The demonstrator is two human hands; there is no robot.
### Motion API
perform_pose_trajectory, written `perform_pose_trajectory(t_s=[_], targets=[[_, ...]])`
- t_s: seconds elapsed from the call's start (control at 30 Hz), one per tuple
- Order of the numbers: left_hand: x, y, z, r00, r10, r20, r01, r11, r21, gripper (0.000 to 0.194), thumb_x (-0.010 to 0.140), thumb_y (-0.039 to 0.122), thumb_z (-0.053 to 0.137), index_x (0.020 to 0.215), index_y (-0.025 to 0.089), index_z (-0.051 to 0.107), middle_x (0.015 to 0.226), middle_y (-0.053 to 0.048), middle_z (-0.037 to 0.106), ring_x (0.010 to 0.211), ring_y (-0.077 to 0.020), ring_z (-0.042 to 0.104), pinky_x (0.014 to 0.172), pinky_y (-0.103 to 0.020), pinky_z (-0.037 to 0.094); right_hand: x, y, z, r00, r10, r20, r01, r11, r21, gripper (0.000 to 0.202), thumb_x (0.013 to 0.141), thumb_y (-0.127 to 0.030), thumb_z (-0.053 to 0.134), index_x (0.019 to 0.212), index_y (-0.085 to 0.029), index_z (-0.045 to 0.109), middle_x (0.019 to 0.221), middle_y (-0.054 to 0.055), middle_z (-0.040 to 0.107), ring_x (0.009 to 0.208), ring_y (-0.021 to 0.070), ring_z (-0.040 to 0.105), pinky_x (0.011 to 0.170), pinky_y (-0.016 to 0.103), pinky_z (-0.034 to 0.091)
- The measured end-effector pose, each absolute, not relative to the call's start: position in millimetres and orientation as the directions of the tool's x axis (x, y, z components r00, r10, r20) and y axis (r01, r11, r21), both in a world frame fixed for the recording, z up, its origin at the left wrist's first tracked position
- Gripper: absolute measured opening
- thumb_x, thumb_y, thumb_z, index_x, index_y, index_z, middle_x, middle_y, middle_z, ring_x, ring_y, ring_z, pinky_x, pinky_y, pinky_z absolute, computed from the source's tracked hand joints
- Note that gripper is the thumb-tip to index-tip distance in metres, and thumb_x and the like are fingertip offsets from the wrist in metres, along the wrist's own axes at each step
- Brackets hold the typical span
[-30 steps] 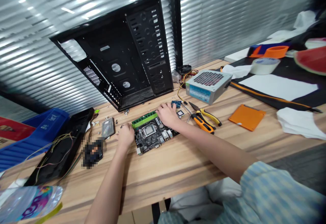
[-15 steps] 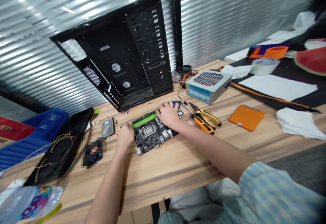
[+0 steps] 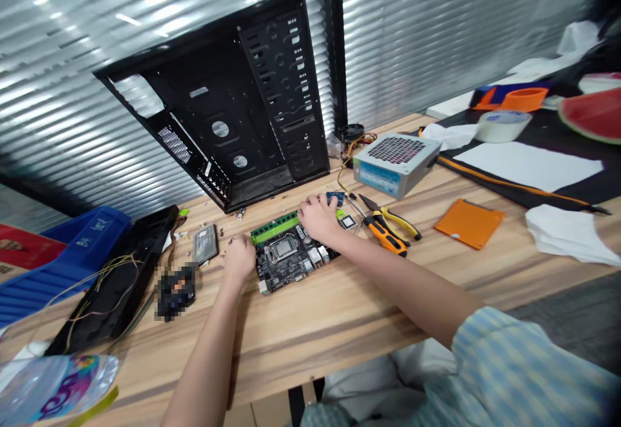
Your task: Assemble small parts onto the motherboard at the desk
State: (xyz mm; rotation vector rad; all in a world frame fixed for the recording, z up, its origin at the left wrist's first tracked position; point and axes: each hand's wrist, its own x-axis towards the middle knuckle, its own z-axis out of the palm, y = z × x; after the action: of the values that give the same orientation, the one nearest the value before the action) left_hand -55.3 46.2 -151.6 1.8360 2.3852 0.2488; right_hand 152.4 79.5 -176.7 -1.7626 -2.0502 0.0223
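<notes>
A dark motherboard (image 3: 294, 265) lies flat on the wooden table, with a square processor (image 3: 283, 248) in its socket. Along its far side, a green memory stick (image 3: 274, 225) runs beside bright green slots. My left hand (image 3: 240, 257) is closed at the board's left edge, fingers curled near one end of the stick. Over the board's far right part, my right hand (image 3: 319, 217) rests with bent fingers gripping it near the stick's other end; its fingertips are partly hidden. Just beyond these fingers sits a small blue piece (image 3: 334, 198).
An open black computer case (image 3: 262, 110) stands behind. To the right are a screwdriver (image 3: 387, 236), pliers (image 3: 400, 221), a power supply (image 3: 400, 163) and an orange plate (image 3: 469, 223). Leftward lie a metal drive (image 3: 205, 244), a black panel (image 3: 111, 297) and a plastic bottle (image 3: 63, 385).
My right hand has shifted very slightly left, and more of the blue piece and a white-framed square beside it shows. My left hand stays in place.
</notes>
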Motion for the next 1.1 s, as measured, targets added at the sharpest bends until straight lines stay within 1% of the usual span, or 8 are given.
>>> perform_pose_trajectory(t_s=[0.23, 0.33, 0.5, 0.7, 0.97, 1.1], targets=[[-54.8, 46.7, -151.2, -0.255, 0.967, -0.009, 0.950, 0.252, 0.186, 0.030, 0.089, 0.023, 0.027, 0.084, 0.018, 0.057, 0.108, -0.019, 0.067, 0.108, -0.0356, 0.059, 0.092, -0.056, 0.037, 150.4, 78.9, -175.3, -0.110, 0.948, 0.299, 0.950, 0.188, -0.248, 0.030, 0.094, -0.029, 0.041, 0.109, -0.015, 0.063, 0.115, 0.016, 0.060, 0.107, 0.0331, 0.043, 0.091, 0.051, 0.028], [-56.0, 47.8, -153.0, -0.246, 0.969, -0.017, 0.954, 0.245, 0.175, 0.028, 0.087, 0.022, 0.029, 0.084, 0.018, 0.057, 0.108, -0.019, 0.067, 0.106, -0.0351, 0.060, 0.092, -0.055, 0.037, 149.9, 78.6, -176.2, -0.102, 0.943, 0.316, 0.953, 0.184, -0.241, 0.031, 0.095, -0.029, 0.039, 0.110, -0.015, 0.062, 0.115, 0.017, 0.060, 0.107, 0.0331, 0.044, 0.091, 0.052, 0.028], [-54.9, 48.2, -153.9, -0.257, 0.966, -0.017, 0.955, 0.257, 0.151, 0.029, 0.087, 0.022, 0.029, 0.082, 0.019, 0.057, 0.107, -0.018, 0.067, 0.107, -0.0348, 0.060, 0.092, -0.054, 0.037, 150.2, 78.6, -177.6, -0.090, 0.940, 0.330, 0.951, 0.179, -0.251, 0.036, 0.098, -0.033, 0.033, 0.110, -0.016, 0.062, 0.114, 0.016, 0.061, 0.106, 0.0326, 0.045, 0.091, 0.052, 0.028], [-53.6, 46.7, -151.4, -0.256, 0.966, -0.028, 0.955, 0.257, 0.146, 0.031, 0.087, 0.022, 0.028, 0.085, 0.019, 0.058, 0.107, -0.018, 0.067, 0.107, -0.0352, 0.060, 0.091, -0.054, 0.037, 149.3, 78.5, -175.7, -0.083, 0.943, 0.324, 0.950, 0.172, -0.259, 0.032, 0.096, -0.029, 0.036, 0.109, -0.015, 0.062, 0.114, 0.017, 0.061, 0.106, 0.0328, 0.045, 0.091, 0.052, 0.028], [-53.0, 47.3, -151.1, -0.255, 0.966, -0.033, 0.957, 0.257, 0.133, 0.032, 0.087, 0.020, 0.028, 0.088, 0.018, 0.060, 0.107, -0.019, 0.068, 0.106, -0.0366, 0.060, 0.090, -0.055, 0.038, 150.2, 80.3, -174.5, -0.086, 0.958, 0.274, 0.947, 0.164, -0.277, 0.030, 0.094, -0.025, 0.038, 0.111, -0.014, 0.061, 0.117, 0.018, 0.060, 0.107, 0.0327, 0.045, 0.092, 0.051, 0.028], [-53.2, 46.4, -150.8, -0.253, 0.967, -0.032, 0.956, 0.255, 0.143, 0.032, 0.087, 0.020, 0.027, 0.088, 0.018, 0.059, 0.107, -0.020, 0.067, 0.106, -0.0369, 0.060, 0.090, -0.056, 0.037, 151.5, 81.0, -174.9, -0.082, 0.958, 0.273, 0.944, 0.162, -0.286, 0.030, 0.094, -0.026, 0.039, 0.110, -0.015, 0.061, 0.116, 0.017, 0.060, 0.107, 0.0330, 0.046, 0.091, 0.051, 0.029]])
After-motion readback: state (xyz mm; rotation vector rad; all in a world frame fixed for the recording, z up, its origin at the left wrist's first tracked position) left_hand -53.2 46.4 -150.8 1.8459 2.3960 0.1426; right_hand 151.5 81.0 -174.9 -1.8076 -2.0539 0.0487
